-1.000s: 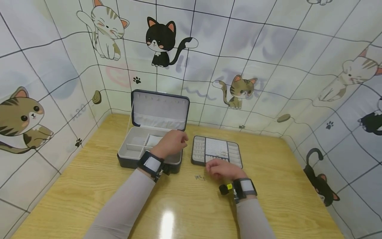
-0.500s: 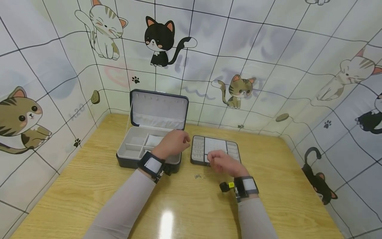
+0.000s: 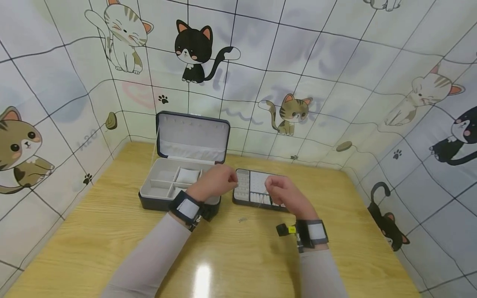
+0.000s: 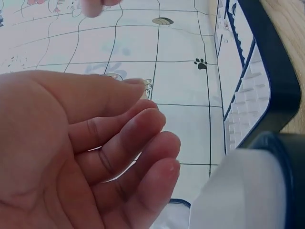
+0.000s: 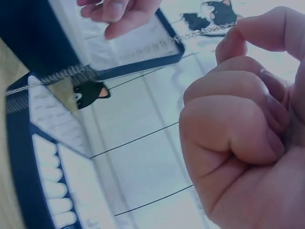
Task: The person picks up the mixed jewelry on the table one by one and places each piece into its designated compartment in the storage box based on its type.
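Note:
My right hand [image 3: 285, 192] is raised over the jewelry tray [image 3: 244, 201]. Between its thumb and index finger it pinches one end of a thin silver chain [image 5: 205, 31], which hangs away across the right wrist view. The chain is faint in the head view. My left hand [image 3: 215, 181] hovers above the right side of the open jewelry box [image 3: 160, 204]. In the left wrist view its fingers [image 4: 143, 124] are loosely curled with nothing between them. A small fine metallic piece [image 3: 242, 220] lies on the table in front of the tray, too small to identify.
The box lid [image 3: 193, 136] stands upright against the cat-printed curtain [image 3: 238, 82]. Inside the box are divided compartments and a white cushion [image 3: 188, 176]. The tray has ring rolls and small cells. The wooden table [image 3: 238, 260] extends in front.
My right hand has risen from beside the tray's front edge, lifting the chain off the table. The left hand has barely moved. The view has turned slightly right.

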A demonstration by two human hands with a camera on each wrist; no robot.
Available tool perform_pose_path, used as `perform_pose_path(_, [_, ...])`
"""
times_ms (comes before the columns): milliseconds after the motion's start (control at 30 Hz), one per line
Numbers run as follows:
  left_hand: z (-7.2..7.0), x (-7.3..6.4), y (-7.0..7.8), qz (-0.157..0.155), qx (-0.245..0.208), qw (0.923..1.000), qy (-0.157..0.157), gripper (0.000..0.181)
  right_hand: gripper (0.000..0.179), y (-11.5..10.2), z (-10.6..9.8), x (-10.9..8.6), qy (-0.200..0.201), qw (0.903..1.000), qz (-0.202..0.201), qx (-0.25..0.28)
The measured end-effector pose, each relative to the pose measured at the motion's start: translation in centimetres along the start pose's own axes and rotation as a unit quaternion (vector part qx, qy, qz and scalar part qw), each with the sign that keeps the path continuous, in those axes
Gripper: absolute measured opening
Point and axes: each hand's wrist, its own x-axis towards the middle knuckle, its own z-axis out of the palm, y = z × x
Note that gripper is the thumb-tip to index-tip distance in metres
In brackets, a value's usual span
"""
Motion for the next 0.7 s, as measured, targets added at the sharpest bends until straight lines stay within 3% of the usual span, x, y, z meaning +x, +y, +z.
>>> perform_pose_path(167, [-0.4, -0.5, 0.1, 0.026, -0.023, 0.9994, -0.005, 0.007, 0.014, -1.8, 1.0, 0.0, 0.019, 0.9992, -0.004, -0.036])
perform_pose_path(267, [-0.5, -0.7, 0.3, 0.043, -0.04, 0.9982, -0.006, 0.006, 0.012, -3.2, 1.6, -0.1, 0.044, 0.9955, -0.005, -0.084])
perform_pose_path(367, [-0.6, -0.9, 0.5, 0.055, -0.047, 0.9973, -0.014, 0.006, 0.009, -4.7, 2.1, -0.3, 0.079, 0.9822, 0.002, -0.17])
perform_pose_path(533, [-0.6, -1.1, 1.2, 0.078, -0.047, 0.9953, -0.033, 0.005, 0.008, -7.2, 2.6, -0.9, 0.107, 0.9482, 0.029, -0.298])
perform_pose_path(600, [-0.5, -1.1, 1.7, 0.083, -0.055, 0.9942, -0.041, 0.005, 0.007, -7.8, 2.5, -1.2, 0.106, 0.9415, 0.036, -0.318])
perform_pose_path(700, [-0.4, -1.1, 2.4, 0.091, -0.064, 0.9924, -0.054, 0.005, 0.009, -8.3, 2.2, -1.6, 0.101, 0.9416, 0.035, -0.319])
